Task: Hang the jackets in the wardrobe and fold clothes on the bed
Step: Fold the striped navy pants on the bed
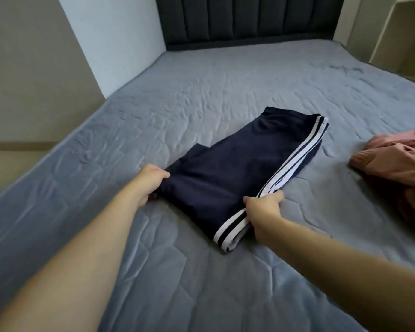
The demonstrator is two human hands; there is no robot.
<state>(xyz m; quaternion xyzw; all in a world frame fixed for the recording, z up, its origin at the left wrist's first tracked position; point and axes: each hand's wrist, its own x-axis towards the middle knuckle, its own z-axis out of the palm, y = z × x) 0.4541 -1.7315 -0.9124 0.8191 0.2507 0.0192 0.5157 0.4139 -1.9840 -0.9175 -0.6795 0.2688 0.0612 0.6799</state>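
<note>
Garment: navy track pants (237,173) with white side stripes lie part-folded near the middle of the bed (201,283), the striped edge running along their right side, the near end towards the person.
Left hand: left hand (151,182) pinches the near left corner of the cloth, fingers curled under the edge; probably to keep that side square while the fold is made.
Right hand: right hand (264,209) grips the striped edge at the near right, thumb on top and fingers tucked beneath, so both near corners can lift together.
Likely step: judging by the matched grips, the near end is about to be carried over the far end.
Waiting item: pink garment (398,164), crumpled at the bed's right edge, well apart from the pants, not yet folded.
Surroundings: dark padded headboard (244,17) at the far end; pale wall (113,39) to the left.
</note>
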